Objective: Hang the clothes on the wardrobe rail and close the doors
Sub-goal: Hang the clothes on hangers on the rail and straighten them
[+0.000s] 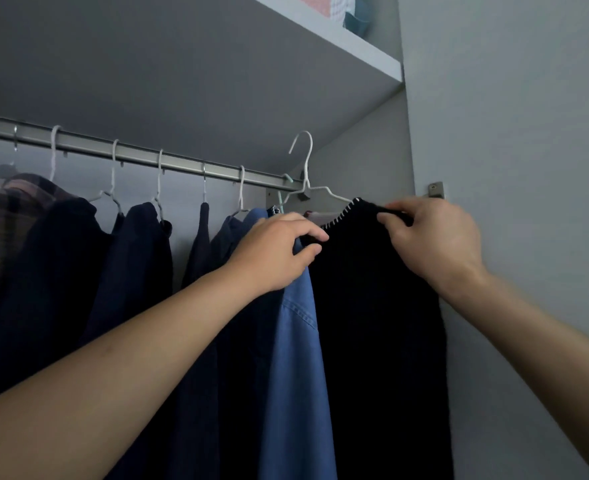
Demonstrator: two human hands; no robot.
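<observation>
1. Inside a grey wardrobe, a metal rail runs above and to the left of both hands, sloping down toward the side wall beyond them. A shelf sits higher up, with folded pink and teal items on it. The open door panel stands just right of the right hand, with a hinge above that hand's knuckles.
2. Left of the left hand, dark navy garments, a plaid shirt and a blue denim shirt hang from hangers on the rail.
3. The black garment hangs between the two hands, its long axis vertical, its top edge running from hand to hand and tilted up to the right.
4. Its white hanger stands above and between the hands, hook up, its tip clear of the rail.
5. The black garment is plain, with white blanket stitching along its neckline.
6. The left hand pinches the garment's left shoulder; the right hand pinches its right shoulder.
</observation>
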